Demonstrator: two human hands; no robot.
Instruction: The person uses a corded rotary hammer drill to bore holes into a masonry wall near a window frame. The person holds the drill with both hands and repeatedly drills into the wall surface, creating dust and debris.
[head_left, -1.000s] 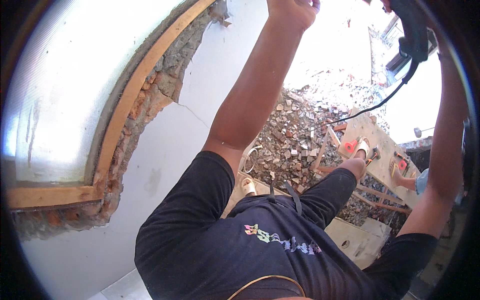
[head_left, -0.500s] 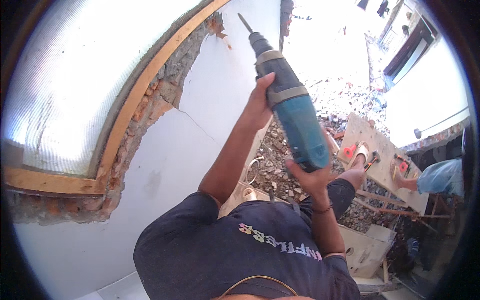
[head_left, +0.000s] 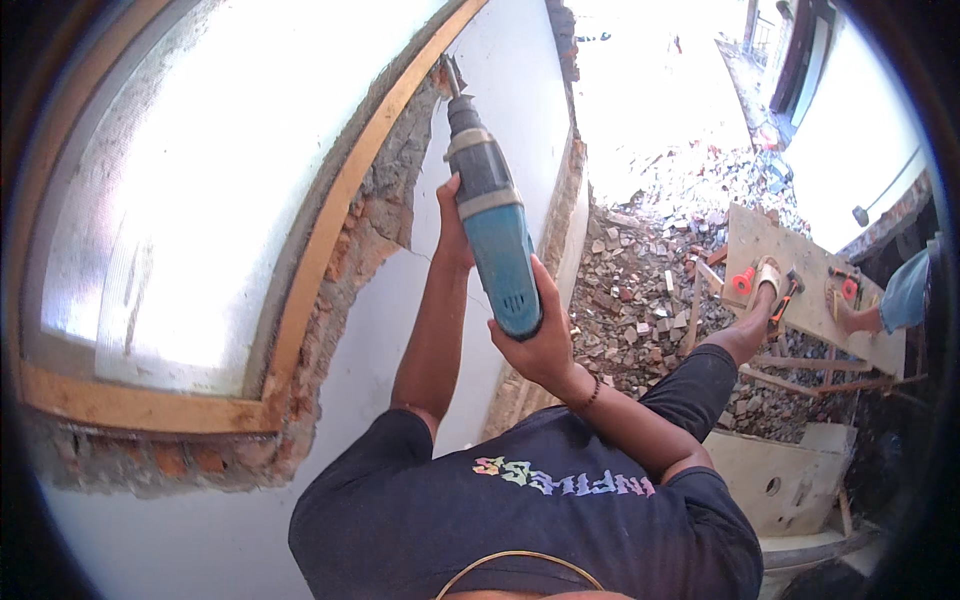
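Note:
A blue-and-black demolition hammer slants up and to the left in front of me, held in both hands. My left hand is wrapped round the side of its front body, partly hidden behind it. Its rear end is in the grip of my right hand; a trigger is not visible. The metal chisel bit meets the broken brick-and-mortar edge between the white wall and the wooden window frame. Whether the tip presses into the masonry, I cannot tell.
Broken rubble covers the ground to the right. My sandalled foot is on a raised plank, beside an orange-and-black hammer and a red round item. Another person's jean-clad leg stands there too. A holed wooden panel lies lower right.
The demolition hammer has swung left and its bit has come from in front of the white wall to the broken edge by the window frame. Both hands moved with it.

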